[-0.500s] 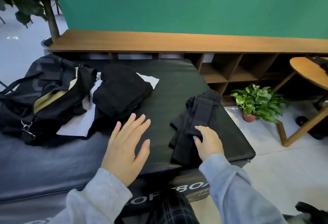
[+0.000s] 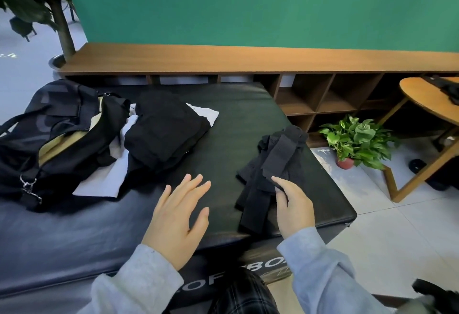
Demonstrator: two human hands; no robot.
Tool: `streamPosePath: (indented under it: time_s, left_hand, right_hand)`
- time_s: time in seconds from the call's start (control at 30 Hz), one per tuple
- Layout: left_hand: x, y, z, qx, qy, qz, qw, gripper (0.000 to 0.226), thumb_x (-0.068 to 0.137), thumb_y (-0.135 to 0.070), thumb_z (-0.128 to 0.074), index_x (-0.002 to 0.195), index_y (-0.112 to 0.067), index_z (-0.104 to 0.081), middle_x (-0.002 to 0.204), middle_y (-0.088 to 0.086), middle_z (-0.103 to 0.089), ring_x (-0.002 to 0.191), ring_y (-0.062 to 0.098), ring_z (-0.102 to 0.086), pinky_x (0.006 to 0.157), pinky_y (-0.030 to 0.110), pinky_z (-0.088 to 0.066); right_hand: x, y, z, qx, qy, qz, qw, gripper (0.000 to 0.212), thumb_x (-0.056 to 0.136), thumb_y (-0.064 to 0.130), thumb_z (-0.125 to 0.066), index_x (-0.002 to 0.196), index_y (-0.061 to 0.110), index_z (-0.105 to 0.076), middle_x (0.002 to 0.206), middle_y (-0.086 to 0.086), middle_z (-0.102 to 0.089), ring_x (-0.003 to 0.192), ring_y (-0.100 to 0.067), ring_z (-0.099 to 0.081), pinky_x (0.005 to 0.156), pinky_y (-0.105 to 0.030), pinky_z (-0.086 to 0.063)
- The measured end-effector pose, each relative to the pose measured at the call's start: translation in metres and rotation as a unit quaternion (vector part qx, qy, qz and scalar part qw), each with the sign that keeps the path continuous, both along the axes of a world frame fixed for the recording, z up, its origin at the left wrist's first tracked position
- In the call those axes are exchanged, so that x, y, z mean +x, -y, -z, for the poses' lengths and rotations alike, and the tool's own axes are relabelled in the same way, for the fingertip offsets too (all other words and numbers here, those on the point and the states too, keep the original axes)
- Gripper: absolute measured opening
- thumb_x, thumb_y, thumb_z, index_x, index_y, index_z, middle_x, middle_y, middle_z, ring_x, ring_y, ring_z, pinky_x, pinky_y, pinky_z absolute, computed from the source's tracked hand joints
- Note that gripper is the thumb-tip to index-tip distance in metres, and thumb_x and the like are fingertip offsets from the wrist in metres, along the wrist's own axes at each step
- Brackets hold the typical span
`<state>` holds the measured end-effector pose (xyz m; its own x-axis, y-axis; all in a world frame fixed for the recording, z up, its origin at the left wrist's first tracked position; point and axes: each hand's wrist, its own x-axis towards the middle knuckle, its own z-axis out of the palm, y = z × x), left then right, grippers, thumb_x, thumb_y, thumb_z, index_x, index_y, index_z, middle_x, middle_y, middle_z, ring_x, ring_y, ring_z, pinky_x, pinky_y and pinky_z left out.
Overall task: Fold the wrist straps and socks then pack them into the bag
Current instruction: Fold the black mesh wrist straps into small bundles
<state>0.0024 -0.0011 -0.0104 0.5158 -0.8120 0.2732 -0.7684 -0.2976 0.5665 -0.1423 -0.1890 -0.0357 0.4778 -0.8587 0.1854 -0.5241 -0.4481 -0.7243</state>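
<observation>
**Loose pile may drag along**

The left hand (image 2: 177,216) hovers with spread fingers, holding nothing. The right hand (image 2: 293,204) pinches the black wrist straps (image 2: 270,164) lying on the mat (image 2: 223,139). Pulling one strap may tangle the others. Farther left, the bag (image 2: 49,134) gapes open.

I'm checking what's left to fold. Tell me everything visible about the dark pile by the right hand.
The pile of black straps and socks is soft, perforated fabric lying loosely heaped and unfolded on the black padded mat, near its right edge. One wide band runs diagonally on top. The right hand pinches its near end; the left hand is apart.
</observation>
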Motion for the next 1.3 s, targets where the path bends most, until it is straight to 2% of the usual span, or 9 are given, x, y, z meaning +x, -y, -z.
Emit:
streamPosePath:
  time_s: [0.1, 0.27, 0.43, 0.53, 0.63, 0.8, 0.97, 1.1, 1.3]
  left_hand:
    - [-0.002, 0.002, 0.000, 0.010, -0.016, 0.009, 1.000, 0.054, 0.082, -0.054, -0.020, 0.134, -0.043, -0.028, 0.139, -0.033, -0.018, 0.133, -0.020, 0.000, 0.110, 0.011, 0.008]
    - [-0.006, 0.006, 0.006, 0.040, -0.013, 0.039, 0.998, 0.052, 0.082, -0.055, -0.023, 0.133, -0.049, -0.017, 0.139, -0.036, -0.012, 0.131, -0.021, 0.005, 0.109, 0.012, 0.010]
    - [-0.005, 0.007, 0.014, 0.088, -0.003, 0.049, 0.995, 0.060, 0.095, -0.032, -0.048, 0.135, -0.045, -0.006, 0.141, -0.033, 0.000, 0.129, -0.019, 0.013, 0.115, 0.022, 0.007]
    - [-0.003, 0.004, 0.021, 0.128, 0.001, 0.037, 0.991, 0.057, 0.096, -0.035, -0.044, 0.144, -0.039, -0.013, 0.139, -0.032, 0.004, 0.129, -0.014, 0.012, 0.113, 0.023, 0.010]
    - [-0.001, 0.000, 0.027, 0.152, -0.008, 0.029, 0.988, 0.050, 0.097, -0.038, -0.043, 0.143, -0.037, -0.025, 0.146, -0.029, -0.007, 0.133, -0.011, 0.006, 0.111, 0.023, 0.009]
    - [0.002, 0.000, 0.036, 0.167, -0.043, 0.021, 0.985, 0.046, 0.095, -0.043, -0.045, 0.139, -0.036, -0.035, 0.150, -0.022, -0.021, 0.140, -0.003, -0.006, 0.113, 0.021, 0.002]
    - [0.005, -0.005, 0.047, 0.158, -0.136, 0.006, 0.978, 0.038, 0.092, -0.042, -0.051, 0.129, -0.034, -0.049, 0.148, -0.021, -0.025, 0.135, 0.002, -0.027, 0.110, 0.020, -0.022]
    - [0.009, -0.006, 0.059, 0.171, -0.151, -0.001, 0.974, 0.031, 0.093, -0.035, -0.052, 0.123, -0.031, -0.053, 0.148, -0.019, -0.026, 0.130, 0.003, -0.036, 0.102, 0.013, -0.026]
    - [0.014, -0.007, 0.068, 0.207, -0.126, 0.018, 0.970, 0.040, 0.093, -0.033, -0.052, 0.133, -0.030, -0.044, 0.151, -0.018, -0.019, 0.136, 0.007, -0.030, 0.109, 0.019, -0.024]
  right_hand:
    - [0.002, -0.014, -0.001, -0.005, 0.058, -0.019, 0.998, 0.033, 0.095, 0.004, -0.050, 0.123, 0.017, -0.063, 0.129, 0.013, -0.051, 0.119, 0.002, -0.043, 0.093, 0.005, -0.020]
    - [0.011, -0.038, 0.010, -0.020, 0.095, -0.110, 0.989, 0.041, 0.090, -0.005, -0.055, 0.124, 0.016, -0.062, 0.136, 0.018, -0.040, 0.125, 0.013, -0.032, 0.099, 0.000, -0.026]
    - [0.018, -0.055, 0.022, -0.013, 0.050, -0.209, 0.977, 0.044, 0.090, -0.004, -0.055, 0.129, 0.017, -0.058, 0.141, 0.020, -0.029, 0.127, 0.023, -0.019, 0.101, 0.000, -0.021]
    - [0.023, -0.063, 0.028, 0.022, 0.028, -0.240, 0.970, 0.044, 0.093, -0.003, -0.052, 0.132, 0.018, -0.055, 0.140, 0.028, -0.023, 0.127, 0.020, -0.022, 0.100, 0.001, -0.021]
    - [0.026, -0.069, 0.031, 0.050, 0.013, -0.255, 0.966, 0.044, 0.093, -0.002, -0.051, 0.133, 0.017, -0.053, 0.139, 0.029, -0.022, 0.130, 0.014, -0.023, 0.100, 0.001, -0.020]
    - [0.028, -0.071, 0.039, 0.046, 0.006, -0.283, 0.958, 0.039, 0.092, 0.002, -0.056, 0.128, 0.016, -0.058, 0.137, 0.029, -0.027, 0.123, 0.027, -0.021, 0.102, -0.001, -0.022]
    - [0.031, -0.073, 0.045, 0.072, -0.012, -0.296, 0.952, 0.031, 0.092, 0.004, -0.055, 0.120, 0.015, -0.061, 0.140, 0.033, -0.017, 0.123, 0.027, -0.020, 0.101, 0.000, -0.020]
    - [0.038, -0.070, 0.050, 0.106, -0.067, -0.306, 0.944, 0.034, 0.088, -0.004, -0.047, 0.113, 0.017, -0.055, 0.147, 0.024, -0.004, 0.131, 0.013, -0.016, 0.096, 0.004, -0.015]
    - [0.043, -0.069, 0.053, 0.104, -0.140, -0.300, 0.938, 0.054, 0.089, -0.001, -0.042, 0.140, 0.017, -0.037, 0.156, 0.011, -0.010, 0.142, -0.004, -0.016, 0.107, -0.008, -0.012]
